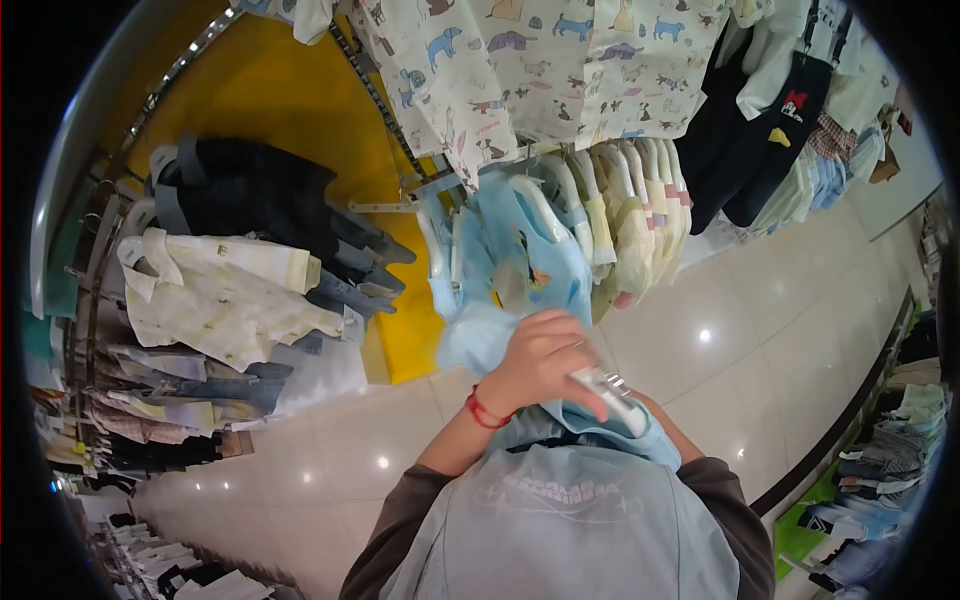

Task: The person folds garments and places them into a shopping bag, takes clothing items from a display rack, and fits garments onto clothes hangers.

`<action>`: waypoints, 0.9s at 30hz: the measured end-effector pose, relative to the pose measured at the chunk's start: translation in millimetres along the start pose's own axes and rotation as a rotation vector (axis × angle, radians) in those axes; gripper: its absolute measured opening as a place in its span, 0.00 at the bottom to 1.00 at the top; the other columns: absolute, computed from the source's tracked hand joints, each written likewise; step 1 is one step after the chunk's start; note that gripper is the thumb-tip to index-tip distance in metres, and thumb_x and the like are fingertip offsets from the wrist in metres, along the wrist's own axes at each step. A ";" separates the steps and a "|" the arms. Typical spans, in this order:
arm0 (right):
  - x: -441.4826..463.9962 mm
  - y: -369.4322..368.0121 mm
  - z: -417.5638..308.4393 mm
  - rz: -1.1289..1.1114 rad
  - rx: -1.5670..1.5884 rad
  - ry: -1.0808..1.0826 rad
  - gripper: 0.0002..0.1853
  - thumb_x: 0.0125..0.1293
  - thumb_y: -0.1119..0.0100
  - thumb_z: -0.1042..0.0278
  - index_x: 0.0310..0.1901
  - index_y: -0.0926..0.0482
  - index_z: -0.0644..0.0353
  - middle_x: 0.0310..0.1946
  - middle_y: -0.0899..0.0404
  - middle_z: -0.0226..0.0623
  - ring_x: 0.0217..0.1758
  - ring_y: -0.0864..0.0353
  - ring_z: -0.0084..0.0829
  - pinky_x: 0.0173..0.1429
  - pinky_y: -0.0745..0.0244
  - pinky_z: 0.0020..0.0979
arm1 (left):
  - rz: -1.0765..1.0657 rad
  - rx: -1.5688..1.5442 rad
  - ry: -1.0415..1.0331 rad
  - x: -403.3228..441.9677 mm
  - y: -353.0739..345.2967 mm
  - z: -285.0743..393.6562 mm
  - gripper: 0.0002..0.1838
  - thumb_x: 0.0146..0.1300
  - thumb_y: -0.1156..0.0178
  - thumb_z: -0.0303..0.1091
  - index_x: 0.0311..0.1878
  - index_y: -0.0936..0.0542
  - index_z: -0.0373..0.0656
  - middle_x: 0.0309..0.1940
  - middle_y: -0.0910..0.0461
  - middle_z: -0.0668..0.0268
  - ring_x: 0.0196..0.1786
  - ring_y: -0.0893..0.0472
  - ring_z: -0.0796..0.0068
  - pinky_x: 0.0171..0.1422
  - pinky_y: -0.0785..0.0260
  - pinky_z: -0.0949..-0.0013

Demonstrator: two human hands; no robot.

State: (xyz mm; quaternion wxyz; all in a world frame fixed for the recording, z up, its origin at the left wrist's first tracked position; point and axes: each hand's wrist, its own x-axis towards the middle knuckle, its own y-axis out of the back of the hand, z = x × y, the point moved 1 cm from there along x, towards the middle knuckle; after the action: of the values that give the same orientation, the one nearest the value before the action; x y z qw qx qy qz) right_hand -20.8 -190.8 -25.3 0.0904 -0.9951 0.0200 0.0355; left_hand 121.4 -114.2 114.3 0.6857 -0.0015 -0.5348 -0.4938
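My left hand (545,365), with a red bracelet at the wrist, is closed around a white hanger (622,408) with a metal part near its middle. A light blue garment (655,445) hangs from this hanger, close against my chest. Beyond the fingers is a blurred patch of light blue cloth (475,338); I cannot tell which garment it belongs to. On the right only my forearm shows, and the garment and hanger hide my right hand. Just ahead, a light blue top (550,265) with a printed figure hangs on a white hanger on the rack.
Cream and yellow garments (640,215) hang beside the blue top. Above them hang animal-print clothes (590,70). Dark overalls (770,140) are at the upper right. A pale patterned shirt (220,290) and dark clothes (250,190) hang on the left rail. The floor (740,370) is shiny tile.
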 end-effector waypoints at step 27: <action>43.8 83.9 -247.5 0.298 -1.226 0.343 0.38 0.44 0.28 0.59 0.57 0.33 0.63 0.57 0.32 0.47 0.58 0.30 0.43 0.61 0.35 0.35 | 0.200 -1.429 0.248 78.2 -38.8 -130.6 0.41 0.60 0.77 0.73 0.12 0.38 0.44 0.16 0.38 0.69 0.28 0.37 0.74 0.32 0.45 0.76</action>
State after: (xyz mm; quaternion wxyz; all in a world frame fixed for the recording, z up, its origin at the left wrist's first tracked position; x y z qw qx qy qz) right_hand 35.6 -319.6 199.3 -0.5039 -0.8443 0.1479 -0.1069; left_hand 186.0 -256.1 95.4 0.6148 -0.4414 0.0021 -0.6536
